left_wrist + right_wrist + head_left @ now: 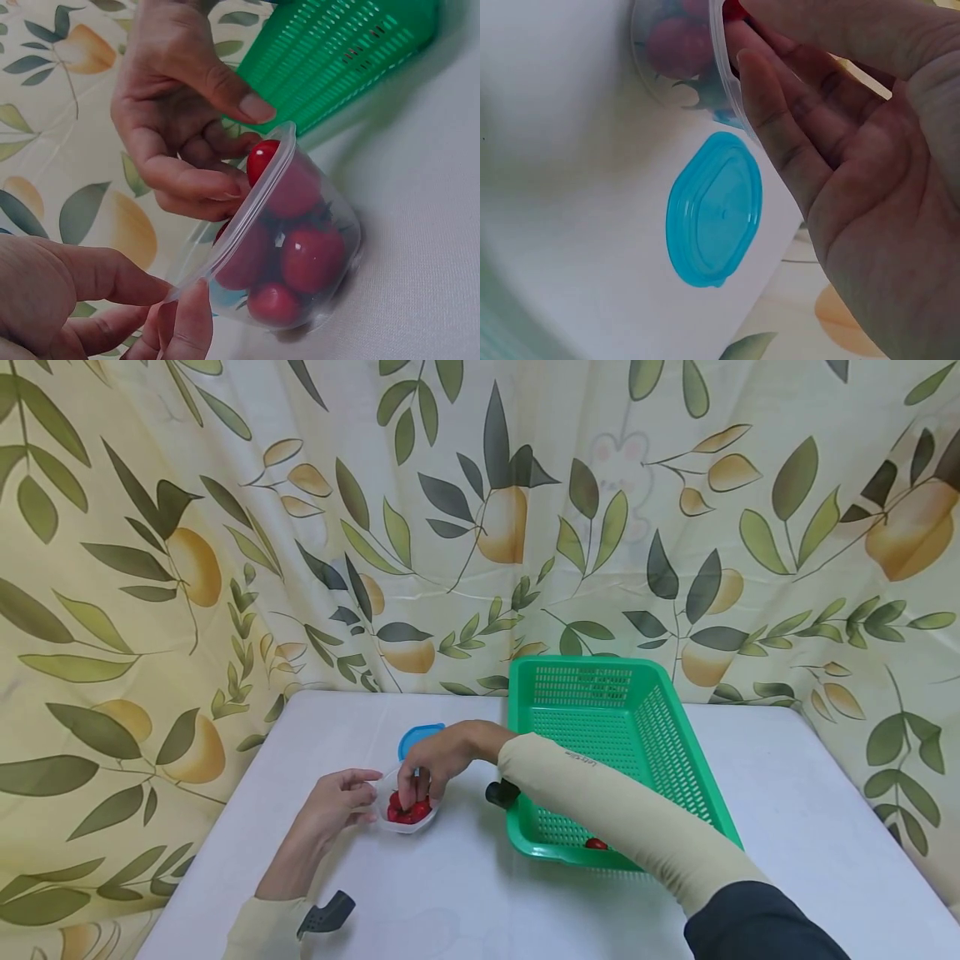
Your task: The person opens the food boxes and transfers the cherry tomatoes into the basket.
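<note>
Dark sleeve cloth (pixel 757 918) is seen nearest the head camera, joined to a cream fabric arm cover (pixel 600 802). By the left hand (pixel 337 802), the rim of a clear, thin-walled plastic container (pixel 288 142) is pinched between thumb and fingers. Inside it, on the white surface (pixel 450 893), several glossy red round tomatoes (pixel 311 259) are held, green leafy bits visible among them. Fingers of the right hand (pixel 442 760) are dipped into the container, loosely bent — whether a tomato is gripped cannot be told. A translucent blue plastic lid (pixel 716 210) is laid just beyond. Another small red fruit (pixel 596 843) is contained in the green perforated plastic basket (pixel 585 662) to the right.

Each tomato should be light, smooth-skinned and easily bruised — best taken gently around its widest part. The container is probably flexible, so its rim should be steadied, not squeezed.
</note>
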Available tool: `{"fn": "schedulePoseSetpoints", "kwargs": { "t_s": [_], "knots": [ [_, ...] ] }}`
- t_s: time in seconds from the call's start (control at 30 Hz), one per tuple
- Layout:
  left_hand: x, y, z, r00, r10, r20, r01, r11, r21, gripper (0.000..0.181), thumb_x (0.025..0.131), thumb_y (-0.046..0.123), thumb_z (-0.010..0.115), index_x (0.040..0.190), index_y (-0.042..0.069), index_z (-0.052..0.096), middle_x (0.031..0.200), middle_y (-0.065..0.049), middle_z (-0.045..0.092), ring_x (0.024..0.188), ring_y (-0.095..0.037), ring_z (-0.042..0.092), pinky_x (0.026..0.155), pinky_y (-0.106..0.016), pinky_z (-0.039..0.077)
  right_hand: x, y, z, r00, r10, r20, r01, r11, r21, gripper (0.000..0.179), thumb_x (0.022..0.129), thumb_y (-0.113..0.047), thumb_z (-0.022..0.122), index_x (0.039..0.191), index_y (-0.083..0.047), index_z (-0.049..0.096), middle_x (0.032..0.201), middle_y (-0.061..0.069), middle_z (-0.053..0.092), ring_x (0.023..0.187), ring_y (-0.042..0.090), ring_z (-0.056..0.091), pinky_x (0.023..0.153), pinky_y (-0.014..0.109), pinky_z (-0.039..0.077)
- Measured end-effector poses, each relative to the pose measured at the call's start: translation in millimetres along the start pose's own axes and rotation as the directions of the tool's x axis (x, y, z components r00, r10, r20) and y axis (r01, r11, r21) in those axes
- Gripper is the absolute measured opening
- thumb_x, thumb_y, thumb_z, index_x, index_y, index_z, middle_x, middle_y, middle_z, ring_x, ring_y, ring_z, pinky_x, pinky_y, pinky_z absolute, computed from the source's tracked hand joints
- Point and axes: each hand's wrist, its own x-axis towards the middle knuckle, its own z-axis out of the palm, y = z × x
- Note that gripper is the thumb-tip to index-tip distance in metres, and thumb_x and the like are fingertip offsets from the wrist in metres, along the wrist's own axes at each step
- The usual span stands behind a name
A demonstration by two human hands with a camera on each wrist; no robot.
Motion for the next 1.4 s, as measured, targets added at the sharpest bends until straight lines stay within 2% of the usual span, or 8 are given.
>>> {"fn": "schedulePoseSetpoints", "kwargs": {
  "t_s": [0.23,0.43,0.57,0.87,1.03,1.2,1.4],
  "knots": [
    [0.3,-0.3,0.5,1.000,0.005,-0.003,-0.005,1.000,-0.001,0.034,0.098,0.003,0.061,0.131,-0.003,0.062,0.099,-0.012,0.059,0.082,-0.021,0.062,0.068,-0.027,0.061,-1.0,-4,0,1.000,0.003,0.030,-0.003,1.000,-0.003,0.042,0.088,0.002,0.074,0.127,-0.014,0.071,0.118,-0.004,0.067,0.104,0.011,0.064,0.091,0.019,0.054],
    [-0.1,-0.1,0.8,1.000,0.000,-0.001,0.000,1.000,0.005,0.034,0.098,0.004,0.061,0.132,-0.002,0.062,0.100,-0.012,0.060,0.082,-0.023,0.062,0.069,-0.027,0.061,0.5,-6,1,1.000,0.003,0.024,-0.001,0.995,-0.104,0.040,0.090,-0.003,0.075,0.128,-0.017,0.072,0.119,-0.008,0.065,0.110,0.010,0.061,0.092,0.018,0.052],
    [0.5,-0.5,1.3,1.000,-0.003,-0.005,0.003,1.000,0.009,0.034,0.098,0.004,0.061,0.131,-0.002,0.062,0.099,-0.012,0.060,0.082,-0.023,0.062,0.069,-0.027,0.061,1.0,-5,1,1.000,0.005,0.017,-0.003,0.991,-0.137,0.037,0.090,-0.007,0.075,0.125,-0.018,0.073,0.118,-0.009,0.064,0.109,0.007,0.059,0.092,0.017,0.051],
    [1.1,0.1,2.1,1.000,0.003,-0.004,-0.003,1.000,-0.003,0.033,0.097,0.002,0.060,0.130,-0.002,0.062,0.097,-0.012,0.060,0.079,-0.021,0.062,0.067,-0.026,0.061,0.2,-6,2,1.000,0.003,0.005,-0.002,0.997,-0.072,0.029,0.091,-0.008,0.075,0.118,-0.016,0.073,0.109,-0.008,0.066,0.106,0.010,0.059,0.090,0.019,0.053],
    [0.6,0.4,1.8,1.000,-0.001,-0.009,0.001,1.000,-0.002,0.033,0.097,0.002,0.060,0.130,-0.002,0.062,0.098,-0.012,0.060,0.081,-0.022,0.062,0.068,-0.026,0.061,-0.5,-6,3,0.998,0.000,-0.062,-0.004,0.998,-0.068,0.022,0.090,-0.019,0.078,0.110,-0.021,0.071,0.104,-0.007,0.066,0.101,0.009,0.060,0.086,0.022,0.054],
    [0.3,0.4,1.1,1.000,0.000,-0.009,0.000,1.000,0.005,0.034,0.098,0.003,0.060,0.131,-0.002,0.062,0.099,-0.012,0.060,0.081,-0.022,0.062,0.069,-0.027,0.061,-4.1,-5,1,0.991,-0.038,-0.132,0.032,0.998,-0.052,0.021,0.088,-0.021,0.079,0.107,-0.022,0.069,0.105,-0.008,0.065,0.100,0.009,0.063,0.086,0.024,0.054],
    [0.4,0.0,0.5,1.000,0.005,-0.007,-0.005,1.000,0.005,0.034,0.097,0.003,0.060,0.131,-0.002,0.062,0.098,-0.012,0.061,0.080,-0.022,0.062,0.069,-0.027,0.061,-11.6,-7,-4,0.984,-0.106,-0.147,0.106,0.994,-0.008,0.020,0.090,-0.012,0.076,0.107,-0.019,0.070,0.109,-0.009,0.068,0.102,0.014,0.068,0.089,0.024,0.055]
  ]
}}
